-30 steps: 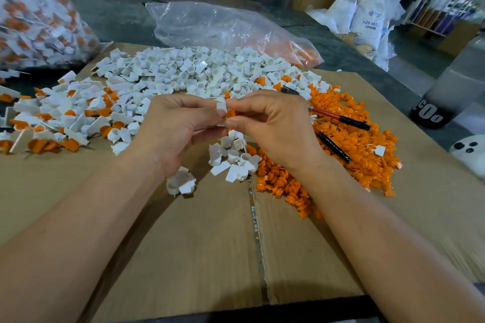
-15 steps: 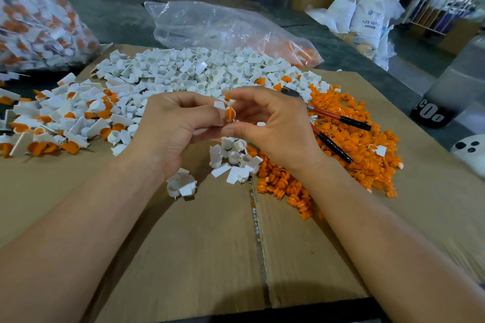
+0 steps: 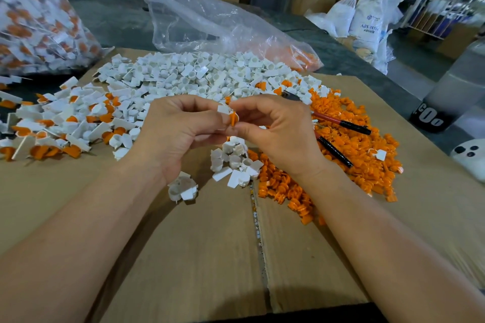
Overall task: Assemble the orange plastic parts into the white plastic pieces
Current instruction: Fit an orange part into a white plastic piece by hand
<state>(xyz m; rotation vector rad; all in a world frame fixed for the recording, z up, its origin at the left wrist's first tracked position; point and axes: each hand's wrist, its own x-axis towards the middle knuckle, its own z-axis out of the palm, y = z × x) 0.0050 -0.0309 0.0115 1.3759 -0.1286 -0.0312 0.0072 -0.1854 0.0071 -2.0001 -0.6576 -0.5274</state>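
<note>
My left hand and my right hand meet above the cardboard. The left hand's fingers pinch a small white piece. Between thumb and forefinger, my right hand pinches an orange part that touches the white piece. Loose white pieces lie heaped at the back. A pile of orange parts lies to the right. Joined white-and-orange pieces are spread at the left. A small cluster of white pieces sits just below my hands.
Red-and-black pliers lie on the orange pile. A clear plastic bag lies behind the heaps, and a full bag of joined pieces stands at the far left. The cardboard sheet covers the table. A white object sits at the right edge.
The orange part has come further out between my fingertips and now shows more fully beside the white piece. Both hands have stayed at about the same spot.
</note>
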